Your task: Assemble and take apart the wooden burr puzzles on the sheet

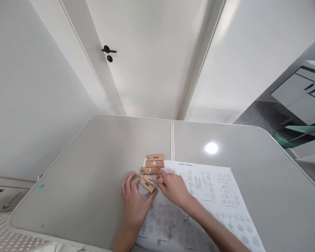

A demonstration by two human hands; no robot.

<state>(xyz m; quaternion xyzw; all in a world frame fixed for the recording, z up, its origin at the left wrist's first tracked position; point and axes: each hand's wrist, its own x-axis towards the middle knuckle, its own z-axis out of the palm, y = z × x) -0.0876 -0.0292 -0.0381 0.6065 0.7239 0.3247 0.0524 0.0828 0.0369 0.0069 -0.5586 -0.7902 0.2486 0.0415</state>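
Table point(76, 175): here, near side of the door point(149, 52).
Sheet point(217, 189): on the table, near side.
Three blocks point(149, 163): lined near to far, sheet's far left corner!
Block pair point(146, 186): just nearer, between left hand point(134, 201) and right hand point(175, 187).
Lone block point(160, 179): there, in the right hand.

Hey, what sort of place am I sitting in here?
Probably a room in a home, though an office is possible. A plain white door with a black lever handle, a white cabinet off to the right, and a grey table suggest it.
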